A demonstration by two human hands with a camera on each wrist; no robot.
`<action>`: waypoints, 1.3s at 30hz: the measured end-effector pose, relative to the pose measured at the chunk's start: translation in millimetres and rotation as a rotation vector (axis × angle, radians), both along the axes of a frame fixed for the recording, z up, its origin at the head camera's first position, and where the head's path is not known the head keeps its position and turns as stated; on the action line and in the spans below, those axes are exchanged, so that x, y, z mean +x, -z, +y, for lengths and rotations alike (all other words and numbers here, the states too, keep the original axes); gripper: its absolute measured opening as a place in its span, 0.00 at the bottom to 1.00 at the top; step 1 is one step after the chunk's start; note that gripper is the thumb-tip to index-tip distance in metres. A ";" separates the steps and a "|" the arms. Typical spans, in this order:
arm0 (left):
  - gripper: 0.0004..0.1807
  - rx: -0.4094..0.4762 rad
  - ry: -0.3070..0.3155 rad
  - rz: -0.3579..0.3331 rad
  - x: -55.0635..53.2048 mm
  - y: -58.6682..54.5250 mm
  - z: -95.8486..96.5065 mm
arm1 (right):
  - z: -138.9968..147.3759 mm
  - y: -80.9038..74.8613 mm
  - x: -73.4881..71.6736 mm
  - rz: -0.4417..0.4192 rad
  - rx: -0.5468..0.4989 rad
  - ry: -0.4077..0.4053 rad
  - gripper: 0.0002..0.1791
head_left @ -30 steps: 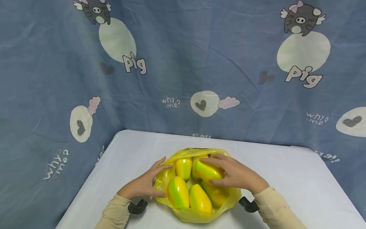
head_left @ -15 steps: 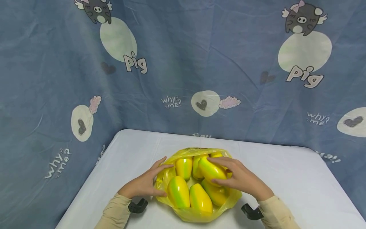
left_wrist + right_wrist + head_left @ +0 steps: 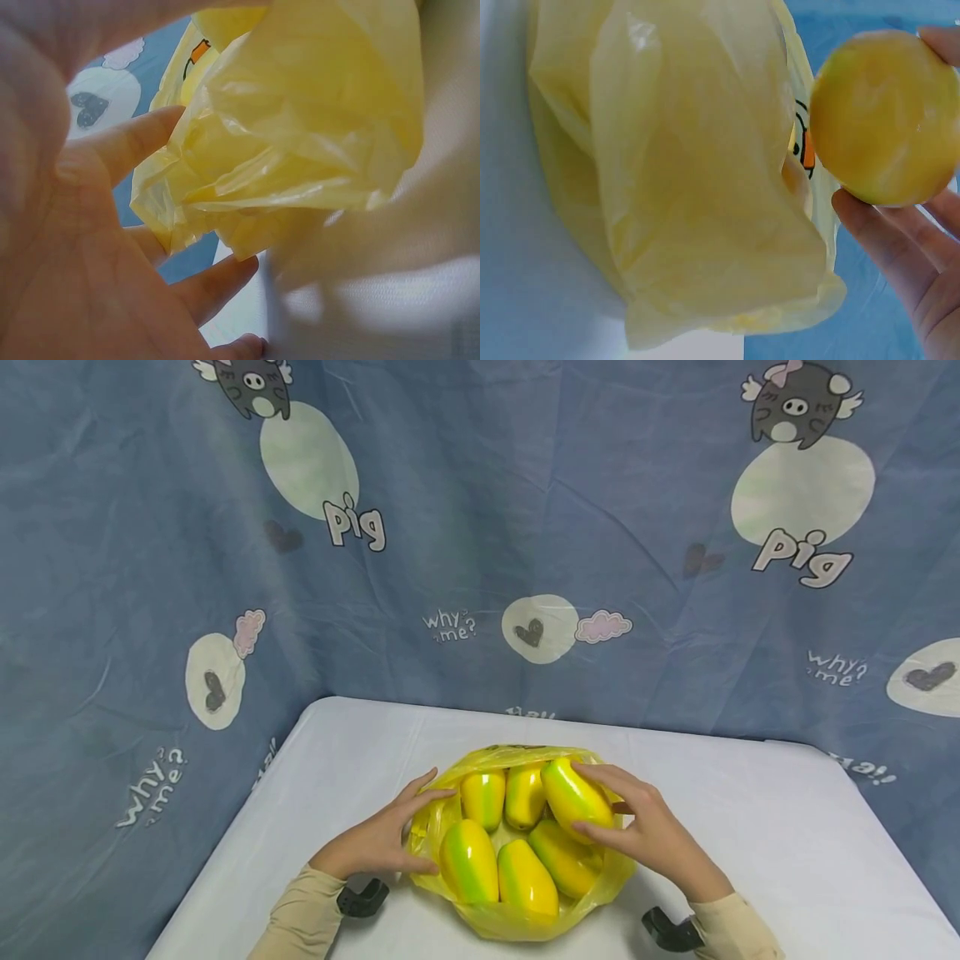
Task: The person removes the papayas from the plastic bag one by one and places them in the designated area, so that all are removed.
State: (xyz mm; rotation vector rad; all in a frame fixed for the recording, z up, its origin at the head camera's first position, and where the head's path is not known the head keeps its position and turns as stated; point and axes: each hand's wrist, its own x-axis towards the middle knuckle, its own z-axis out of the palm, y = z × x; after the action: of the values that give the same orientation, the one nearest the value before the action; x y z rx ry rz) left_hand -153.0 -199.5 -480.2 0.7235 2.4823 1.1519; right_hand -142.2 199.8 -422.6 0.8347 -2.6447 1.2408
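Note:
A yellow plastic bag [image 3: 517, 928] sits wide-mouthed on the table, with several glossy yellow-green mangoes [image 3: 468, 862] inside it. My right hand [image 3: 648, 827] grips one mango [image 3: 576, 800] between thumb and fingers, over the bag's right rear part. In the right wrist view this mango [image 3: 885, 116] shows end-on above the bag's rim, the fingers beneath and beside it. My left hand [image 3: 378, 843] rests against the bag's left side, thumb and fingers spread. Its spread fingers [image 3: 139, 142] touch the crumpled film of the bag [image 3: 300, 127] in the left wrist view.
The white table [image 3: 765, 827] extends to both sides of the bag. Behind and to the left hangs a blue cloth [image 3: 465, 510] printed with pigs and words. A black wrist-worn device [image 3: 362, 899] sits under the left wrist, and another black device [image 3: 671, 931] under the right.
My right hand has moved right with the mango, lifting it slightly and away from the other mangoes, which now show more fully. The left hand and the bag stay in place.

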 end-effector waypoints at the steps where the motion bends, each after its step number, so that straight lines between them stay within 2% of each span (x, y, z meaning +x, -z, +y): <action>1: 0.53 0.000 0.001 0.000 0.0 -0.3 0.0 | 1.3 0.6 0.5 -0.001 0.000 0.006 0.38; 10: 0.54 -0.005 0.000 0.002 -0.9 -1.1 0.8 | 15.2 4.4 4.7 -0.033 0.025 0.068 0.38; 21: 0.54 -0.002 0.002 0.000 -1.7 0.7 0.3 | 31.6 9.6 10.3 -0.033 -0.071 0.217 0.39; 29: 0.54 -0.002 0.009 0.003 -1.5 1.0 -0.2 | 45.7 16.1 11.2 -0.062 -0.135 0.263 0.39; 39: 0.54 -0.011 0.010 0.015 -1.5 1.7 -0.1 | 64.0 23.0 12.4 -0.086 -0.107 0.324 0.38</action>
State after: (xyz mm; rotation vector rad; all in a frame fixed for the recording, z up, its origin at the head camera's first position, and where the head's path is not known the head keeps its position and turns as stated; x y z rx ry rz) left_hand -154.5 -199.6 -481.9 0.7433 2.4930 1.1322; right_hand -129.8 263.9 -445.6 0.3252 -2.6129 1.3383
